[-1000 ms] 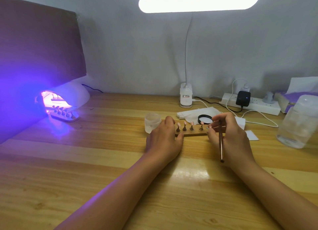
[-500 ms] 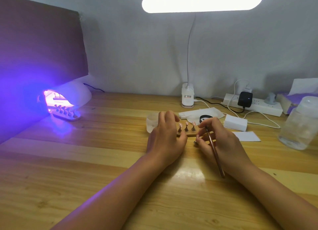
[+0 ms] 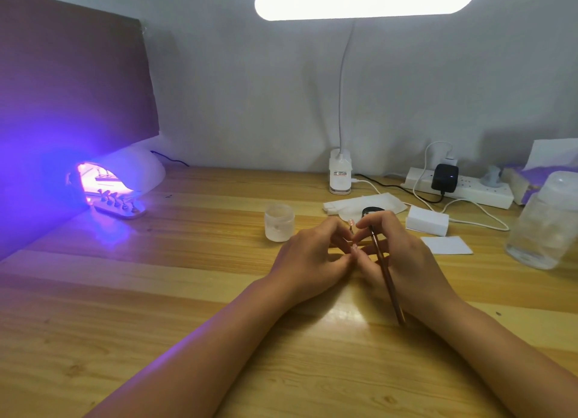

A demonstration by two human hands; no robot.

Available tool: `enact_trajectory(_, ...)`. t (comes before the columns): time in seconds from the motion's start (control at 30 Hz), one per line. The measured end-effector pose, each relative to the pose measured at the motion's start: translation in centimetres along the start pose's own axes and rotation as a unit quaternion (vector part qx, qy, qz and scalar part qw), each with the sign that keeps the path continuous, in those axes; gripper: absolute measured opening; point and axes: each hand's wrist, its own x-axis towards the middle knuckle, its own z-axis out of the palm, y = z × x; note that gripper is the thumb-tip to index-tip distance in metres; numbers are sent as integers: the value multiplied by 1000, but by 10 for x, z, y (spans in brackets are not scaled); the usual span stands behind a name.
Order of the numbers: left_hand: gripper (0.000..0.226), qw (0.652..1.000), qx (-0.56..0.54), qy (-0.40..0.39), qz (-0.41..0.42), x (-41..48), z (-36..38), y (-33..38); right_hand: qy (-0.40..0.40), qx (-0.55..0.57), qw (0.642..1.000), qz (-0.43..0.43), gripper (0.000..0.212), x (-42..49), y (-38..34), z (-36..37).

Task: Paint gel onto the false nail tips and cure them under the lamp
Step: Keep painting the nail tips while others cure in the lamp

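- Pale plank wooden table [image 3: 156,292] filling the lower frame, glossy glare patch at lower centre; plain grey wall [image 3: 250,89] behind.
- Lit white light bar of a desk lamp [image 3: 364,0] at top centre, on a thin neck down to a white base at the table's back edge.
- Brown board [image 3: 72,73] leaning at upper left, washed in purple.
- Curing lamp [image 3: 125,176] at left centre, switched on, glowing violet; white stand of nail tips [image 3: 120,205] at its mouth, partly inside.
- Frosted jar [image 3: 279,222] just left of the hands.
- White wipes [image 3: 362,202] and black ring [image 3: 372,211] behind the hands; white block [image 3: 427,220] and paper slip [image 3: 445,245] to the right.
- Power strip [image 3: 459,190] with black adapter [image 3: 444,176] at the back right; clear bottle [image 3: 545,223] at the right edge.
- Left hand [image 3: 308,258] at centre, forearm in from the bottom, fingers curled inward, tips meeting the right hand's; what they pinch hidden, cannot tell.
- Right hand [image 3: 406,255] beside it, fingers clasped round brush [image 3: 386,273], handle slanting toward the lower right.
- One nail tip [image 3: 351,222] upright on a peg, showing between both hands; its holder hidden.
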Motion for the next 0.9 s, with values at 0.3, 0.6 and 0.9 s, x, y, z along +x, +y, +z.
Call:
enact_trajectory(0.3,7,1000,15,-8,-17,2,-1,-3,67,235,950,193,13,8,-2,-7)
enact_trajectory(0.6,20,1000,-1,-12,-18,3,0,-4,22,307,916,257,14,7,-5,-7)
enact_trajectory(0.9,15,1000,-4,-10,-23,2,-1,-3,17,271,928,256,13,7,-10,-6)
